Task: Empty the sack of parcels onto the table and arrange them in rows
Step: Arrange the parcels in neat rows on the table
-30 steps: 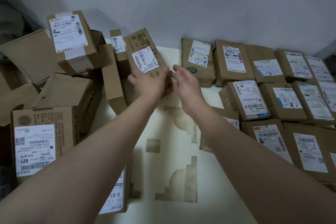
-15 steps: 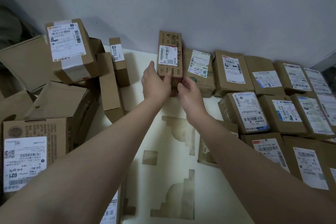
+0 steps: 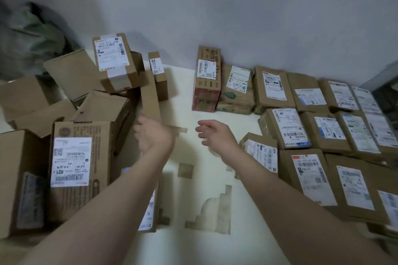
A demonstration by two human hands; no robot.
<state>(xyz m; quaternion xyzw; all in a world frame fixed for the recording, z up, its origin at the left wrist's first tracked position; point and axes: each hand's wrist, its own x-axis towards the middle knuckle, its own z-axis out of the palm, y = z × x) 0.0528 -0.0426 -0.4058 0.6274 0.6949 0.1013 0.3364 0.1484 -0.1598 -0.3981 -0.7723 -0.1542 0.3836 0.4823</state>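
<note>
Empty hands over the bare lane between heap and rows

The left hand (image 3: 154,135), blurred, and the right hand (image 3: 215,135) hover with fingers loose, holding nothing. At 12 o'clock the tall parcel (image 3: 207,79) stands upright by the wall (image 3: 237,17), its right edge touching the back row (image 3: 273,88). Ranked parcels (image 3: 323,131) fill 1 to 4 o'clock. The heap (image 3: 103,114) crowds 8 to 11, with the sack (image 3: 28,38) behind it. The open table (image 3: 193,249) runs from 6 to 12 o'clock.

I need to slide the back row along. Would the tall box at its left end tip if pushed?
Probably, if pushed high: the tall box stands on its narrow end. The wall behind and the parcel beside it may steady it. Cardboard looks stiff.
</note>
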